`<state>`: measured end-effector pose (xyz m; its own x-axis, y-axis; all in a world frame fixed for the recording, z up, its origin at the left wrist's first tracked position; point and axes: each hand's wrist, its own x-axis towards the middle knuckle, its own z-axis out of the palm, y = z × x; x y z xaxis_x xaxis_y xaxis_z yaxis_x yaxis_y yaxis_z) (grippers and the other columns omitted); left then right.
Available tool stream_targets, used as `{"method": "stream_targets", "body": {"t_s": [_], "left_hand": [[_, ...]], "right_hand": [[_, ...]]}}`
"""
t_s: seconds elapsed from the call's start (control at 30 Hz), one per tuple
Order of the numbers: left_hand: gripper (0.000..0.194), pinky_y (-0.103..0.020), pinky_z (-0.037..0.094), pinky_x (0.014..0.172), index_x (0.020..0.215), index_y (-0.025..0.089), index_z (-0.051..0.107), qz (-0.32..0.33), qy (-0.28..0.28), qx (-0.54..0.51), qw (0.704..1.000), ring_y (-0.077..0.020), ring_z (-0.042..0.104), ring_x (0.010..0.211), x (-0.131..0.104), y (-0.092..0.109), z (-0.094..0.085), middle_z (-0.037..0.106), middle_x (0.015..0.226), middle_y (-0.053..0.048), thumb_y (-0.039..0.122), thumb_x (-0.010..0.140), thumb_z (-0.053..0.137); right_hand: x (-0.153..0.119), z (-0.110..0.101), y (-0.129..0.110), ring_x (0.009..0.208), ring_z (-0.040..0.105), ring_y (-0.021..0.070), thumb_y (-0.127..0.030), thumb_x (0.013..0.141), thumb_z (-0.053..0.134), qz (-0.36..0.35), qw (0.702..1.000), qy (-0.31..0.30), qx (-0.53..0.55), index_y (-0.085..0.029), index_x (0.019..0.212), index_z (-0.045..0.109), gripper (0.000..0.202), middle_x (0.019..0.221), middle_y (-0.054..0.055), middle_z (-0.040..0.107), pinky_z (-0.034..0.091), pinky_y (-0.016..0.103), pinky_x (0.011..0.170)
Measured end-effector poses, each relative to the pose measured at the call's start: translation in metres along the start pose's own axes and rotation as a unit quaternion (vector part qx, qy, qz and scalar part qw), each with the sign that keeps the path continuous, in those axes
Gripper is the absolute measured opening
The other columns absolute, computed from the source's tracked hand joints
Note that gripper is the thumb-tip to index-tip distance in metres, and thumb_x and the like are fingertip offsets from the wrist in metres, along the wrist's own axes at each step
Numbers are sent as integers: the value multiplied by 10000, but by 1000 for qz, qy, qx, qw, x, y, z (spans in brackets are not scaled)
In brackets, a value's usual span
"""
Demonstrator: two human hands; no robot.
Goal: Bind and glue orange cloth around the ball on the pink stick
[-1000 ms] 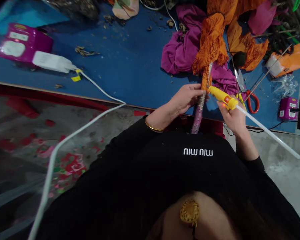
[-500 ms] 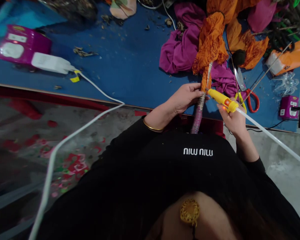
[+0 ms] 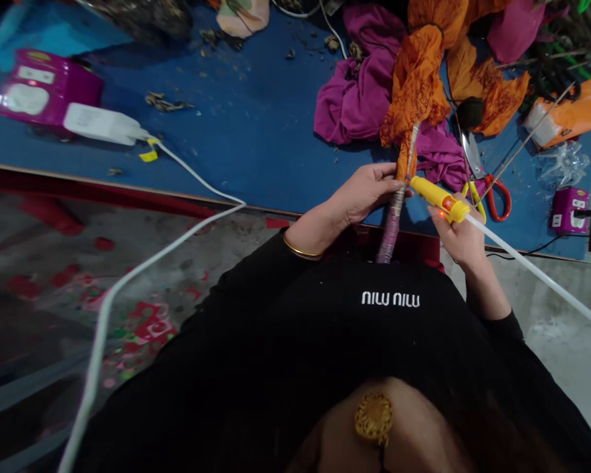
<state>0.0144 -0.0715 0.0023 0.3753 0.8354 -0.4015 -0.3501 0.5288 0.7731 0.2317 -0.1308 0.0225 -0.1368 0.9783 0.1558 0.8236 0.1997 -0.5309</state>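
My left hand (image 3: 369, 192) is closed around a wrapped stick (image 3: 390, 230), purple and silvery along its lower part. Orange patterned cloth (image 3: 418, 82) is gathered at the stick's upper part. In my right hand (image 3: 460, 233) is a yellow hot glue gun (image 3: 438, 197), with a long white glue stick (image 3: 532, 270) coming out of its back end. The gun's nozzle is at the stick, close beside my left fingers; whether it touches cannot be made out. A small orange-red light glows on the gun.
Purple cloth (image 3: 352, 98) lies behind the stick on the blue table (image 3: 246, 125). Scissors (image 3: 497, 197) with red and yellow handles lie right of the glue gun. A purple power socket box (image 3: 64, 85) with a white cord (image 3: 177, 240) is at left, another socket box (image 3: 570, 211) at right.
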Motion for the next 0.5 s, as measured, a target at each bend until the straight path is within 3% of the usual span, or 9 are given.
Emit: {"method": "stream_targets", "body": {"t_s": [0.3,0.5], "left_hand": [[328,-272,610,821,1184,102,704,-19,13,23,999,-127,750,719,-3,5,6,783,885,-37,11,883,613],[103,-264,591,783,952,86,653,-40,46,53,997,-127,752,692,-5,8,12,779,850,-61,18,936,577]], "right_hand": [[10,8,-1,754,605,241,-712,989,442,6,999,25,-31,-245,870,527,489,790,68,606,443,390,700],[15,10,2,821,617,255,-694,1003,447,3,999,37,-30,-241,923,538,469,777,49,565,474,406,785]]}}
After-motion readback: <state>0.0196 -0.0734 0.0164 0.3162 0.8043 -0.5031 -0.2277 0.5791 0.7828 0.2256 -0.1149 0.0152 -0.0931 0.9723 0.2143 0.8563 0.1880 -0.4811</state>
